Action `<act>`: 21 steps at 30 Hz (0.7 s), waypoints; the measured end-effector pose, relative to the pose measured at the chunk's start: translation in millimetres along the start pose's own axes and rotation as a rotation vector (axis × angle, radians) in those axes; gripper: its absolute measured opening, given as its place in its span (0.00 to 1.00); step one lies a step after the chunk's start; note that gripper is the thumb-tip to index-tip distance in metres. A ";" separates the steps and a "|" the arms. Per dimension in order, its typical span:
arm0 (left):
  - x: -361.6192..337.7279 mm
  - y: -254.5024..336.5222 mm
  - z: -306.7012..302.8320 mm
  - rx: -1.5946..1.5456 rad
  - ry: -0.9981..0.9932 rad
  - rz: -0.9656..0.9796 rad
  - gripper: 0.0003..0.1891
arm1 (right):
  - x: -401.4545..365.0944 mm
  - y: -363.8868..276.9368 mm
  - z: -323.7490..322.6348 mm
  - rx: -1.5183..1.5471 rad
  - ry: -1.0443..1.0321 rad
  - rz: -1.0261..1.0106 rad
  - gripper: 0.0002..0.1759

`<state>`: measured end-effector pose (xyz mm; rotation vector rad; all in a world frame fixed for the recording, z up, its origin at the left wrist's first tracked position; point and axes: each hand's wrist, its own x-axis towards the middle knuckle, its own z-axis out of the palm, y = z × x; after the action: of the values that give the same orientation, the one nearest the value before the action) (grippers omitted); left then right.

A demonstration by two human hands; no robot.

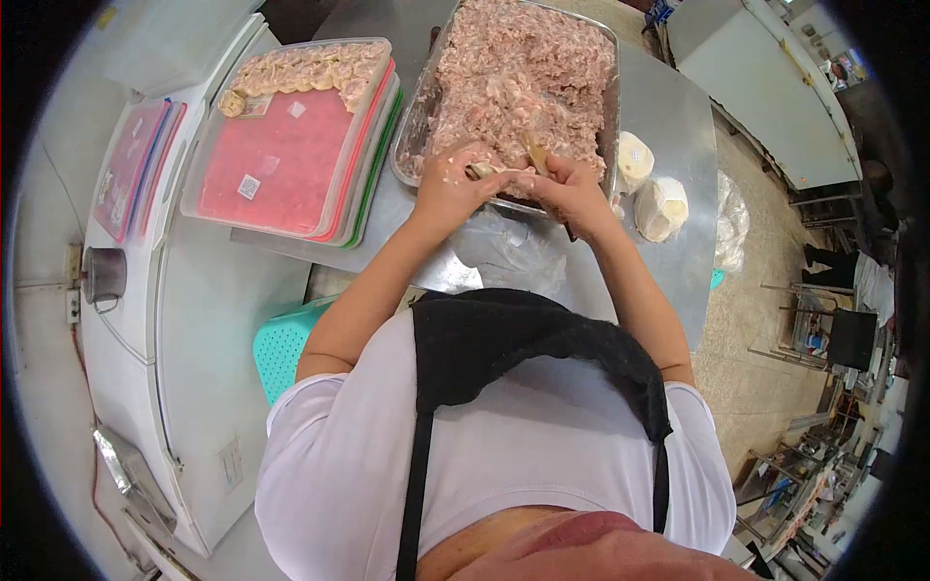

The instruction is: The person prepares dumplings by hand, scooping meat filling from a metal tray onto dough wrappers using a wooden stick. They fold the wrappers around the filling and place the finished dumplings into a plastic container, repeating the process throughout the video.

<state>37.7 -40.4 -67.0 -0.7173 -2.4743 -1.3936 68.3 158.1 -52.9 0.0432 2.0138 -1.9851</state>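
Note:
Both hands meet over the near edge of a metal tray (411, 145) heaped with ground meat filling (523, 68). My left hand (453, 182) is closed, pinching a thin pale dumpling wrapper (499, 181) that stretches toward the other hand. My right hand (573, 197) is closed around a flat yellowish spreader (536, 155), its tip pointing at the meat. The right fingertips also touch the wrapper's edge. Bits of filling stick to the left fingers. Rows of folded dumplings (308, 76) lie along the far end of a red-based plastic box (281, 174) on the left.
Two pale wrapper stacks (635, 163) (663, 209) stand right of the tray on the metal table (668, 107). Clear plastic film (513, 254) lies at the table's near edge. A turquoise basket (281, 349) sits below left, beside a white freezer (223, 320).

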 end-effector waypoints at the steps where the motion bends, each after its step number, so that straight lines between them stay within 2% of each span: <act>1: -0.5 1.3 1.4 0.001 0.002 -0.001 0.11 | 1.0 1.9 0.0 -0.037 -0.018 0.003 0.17; 3: -0.9 6.4 1.0 0.008 -0.077 -0.129 0.13 | 1.1 2.7 -1.0 -0.076 -0.041 0.006 0.15; 4: -1.1 4.5 1.4 0.009 -0.074 -0.132 0.13 | 0.5 1.8 -2.4 -0.047 -0.037 -0.011 0.14; 6: -2.4 -3.2 2.3 -0.465 -0.233 -0.526 0.16 | -2.2 -2.3 -4.0 -0.016 -0.033 -0.027 0.13; 7: -4.4 -5.9 1.3 -0.465 -0.234 -0.526 0.16 | -4.4 -7.0 -4.5 0.032 -0.031 -0.044 0.12; 9: -6.2 -6.4 -3.6 -0.848 -0.360 -0.488 0.17 | -4.9 -9.8 -8.0 0.080 -0.027 -0.063 0.11; 10: -4.8 -3.5 -6.5 -0.847 -0.360 -0.487 0.17 | -4.1 -9.5 -11.4 0.112 -0.012 -0.030 0.09; 12: -1.5 3.6 -13.6 -0.422 -0.315 -0.268 0.16 | -2.1 -6.9 -17.3 0.143 0.001 0.004 0.09; 16: -2.1 -7.5 -9.6 -0.509 -0.213 -0.325 0.16 | 2.7 -1.8 -20.8 0.134 0.023 -0.009 0.09; 18: -0.8 -2.5 -8.7 -0.730 -0.144 -0.260 0.14 | 2.5 -1.6 -19.9 0.142 0.007 -0.001 0.09; 19: 0.8 2.9 -13.4 -0.729 -0.142 -0.262 0.14 | 2.1 -1.5 -19.0 0.124 -0.007 0.009 0.10; 21: 8.3 18.3 -29.3 -0.191 -0.153 -0.105 0.11 | 5.2 0.7 -21.1 0.106 -0.023 0.017 0.11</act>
<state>38.4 -54.7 -34.5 -0.7683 -2.5505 -1.6903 59.3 177.8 -55.0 0.0616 1.8863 -2.0707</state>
